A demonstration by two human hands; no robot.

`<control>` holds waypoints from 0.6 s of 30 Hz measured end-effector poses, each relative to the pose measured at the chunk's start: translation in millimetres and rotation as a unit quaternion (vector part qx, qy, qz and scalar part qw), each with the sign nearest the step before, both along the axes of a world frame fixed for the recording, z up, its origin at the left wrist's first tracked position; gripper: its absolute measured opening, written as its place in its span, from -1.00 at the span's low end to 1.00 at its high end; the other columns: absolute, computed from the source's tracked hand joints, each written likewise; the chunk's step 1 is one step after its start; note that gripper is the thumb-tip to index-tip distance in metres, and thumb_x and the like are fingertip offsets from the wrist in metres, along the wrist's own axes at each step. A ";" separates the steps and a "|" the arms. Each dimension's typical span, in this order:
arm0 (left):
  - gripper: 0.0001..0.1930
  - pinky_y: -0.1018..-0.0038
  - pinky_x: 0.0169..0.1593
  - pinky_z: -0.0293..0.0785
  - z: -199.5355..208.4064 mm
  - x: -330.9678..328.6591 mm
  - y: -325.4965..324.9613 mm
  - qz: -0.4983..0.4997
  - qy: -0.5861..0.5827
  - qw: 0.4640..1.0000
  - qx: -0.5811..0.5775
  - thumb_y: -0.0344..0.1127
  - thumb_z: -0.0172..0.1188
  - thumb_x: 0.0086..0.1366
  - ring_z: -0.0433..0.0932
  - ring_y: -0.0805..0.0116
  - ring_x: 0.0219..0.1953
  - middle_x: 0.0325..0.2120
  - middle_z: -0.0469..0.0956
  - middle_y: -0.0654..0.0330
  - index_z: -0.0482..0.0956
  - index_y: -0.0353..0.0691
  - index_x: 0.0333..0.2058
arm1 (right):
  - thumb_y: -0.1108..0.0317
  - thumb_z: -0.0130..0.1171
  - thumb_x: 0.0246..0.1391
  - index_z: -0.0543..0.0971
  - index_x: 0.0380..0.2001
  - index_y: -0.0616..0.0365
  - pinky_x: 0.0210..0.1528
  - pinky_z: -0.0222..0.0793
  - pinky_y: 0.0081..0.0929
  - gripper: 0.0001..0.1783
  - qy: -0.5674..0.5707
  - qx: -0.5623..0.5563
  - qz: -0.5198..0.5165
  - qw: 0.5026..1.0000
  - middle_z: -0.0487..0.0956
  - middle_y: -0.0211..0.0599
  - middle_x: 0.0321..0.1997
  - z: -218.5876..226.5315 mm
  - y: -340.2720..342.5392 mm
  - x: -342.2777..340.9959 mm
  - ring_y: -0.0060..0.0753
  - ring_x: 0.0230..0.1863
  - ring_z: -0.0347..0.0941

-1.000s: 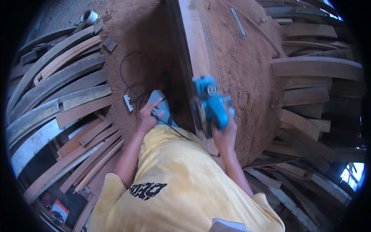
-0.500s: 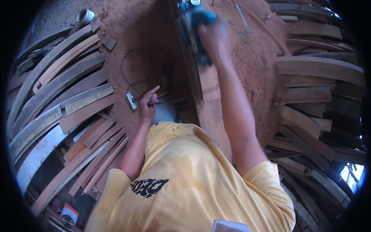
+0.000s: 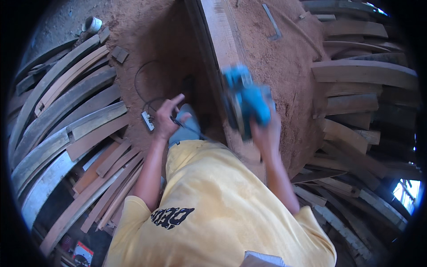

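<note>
My right hand is wrapped round the handle of a teal power planer, slightly blurred by motion. The planer rests on a long wooden beam that runs away from my body, its near part partly under the tool. My left hand is off to the left of the beam, beside my leg. A black cord passes through its curled fingers, while the index finger points outward. From there the cord stretches toward the planer's side.
A white power strip and looped cable lie on the sawdust-covered ground at left. Stacked boards line the left side, and more boards line the right. A metal square lies beyond the beam; a white bucket stands far left.
The planer has come back along the beam toward my body, my right arm bending with it. My left hand has risen slightly away from me, still holding the cord.
</note>
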State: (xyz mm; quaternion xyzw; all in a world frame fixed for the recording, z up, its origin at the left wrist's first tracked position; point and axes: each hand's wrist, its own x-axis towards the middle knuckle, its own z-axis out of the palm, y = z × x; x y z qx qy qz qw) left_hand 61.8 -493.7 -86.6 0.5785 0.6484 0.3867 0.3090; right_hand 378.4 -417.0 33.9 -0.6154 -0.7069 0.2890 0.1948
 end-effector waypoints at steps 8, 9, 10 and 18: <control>-0.37 0.32 -0.25 0.53 -12.4 21.1 -18.1 -0.023 -0.038 0.999 -0.018 0.13 0.53 0.23 0.54 0.25 -0.42 -0.44 0.50 0.19 0.72 -0.11 0.17 | 0.52 0.30 0.13 0.64 0.19 0.21 0.08 0.57 -0.21 -0.49 0.003 -0.042 -0.107 0.993 0.76 0.08 -0.08 25.8 -21.7 -1.5 -0.07 0.00 0.75; -0.37 0.33 -0.26 0.52 -15.1 14.7 -19.1 0.000 -0.043 0.999 -0.016 0.13 0.52 0.24 0.53 0.27 -0.42 -0.45 0.49 0.20 0.72 -0.12 0.17 | 0.51 0.30 0.12 0.65 0.17 0.22 0.06 0.57 -0.21 -0.50 0.000 -0.037 -0.096 0.995 0.76 0.07 -0.10 23.1 4.9 -12.2 -0.06 -0.02 0.76; -0.37 0.34 -0.27 0.51 -17.5 8.3 -20.0 0.023 -0.047 0.999 -0.013 0.14 0.51 0.25 0.52 0.29 -0.43 -0.46 0.48 0.21 0.72 -0.13 0.17 | 0.46 0.32 0.11 0.66 0.13 0.21 0.06 0.59 -0.12 -0.53 0.005 -0.005 -0.072 0.997 0.75 0.11 -0.13 16.8 34.9 -24.7 0.09 -0.02 0.73; -0.33 0.52 -0.37 0.26 -31.7 -23.7 3.8 0.173 -0.106 0.978 0.053 0.29 0.10 0.53 0.38 0.55 -0.44 -0.51 0.45 0.34 0.70 -0.21 0.20 | 0.33 0.19 0.06 0.73 -0.21 0.38 -0.08 0.60 0.12 -0.65 0.004 0.053 -0.071 0.996 0.71 0.34 -0.22 -0.1 294.2 -167.0 0.31 -0.10 0.72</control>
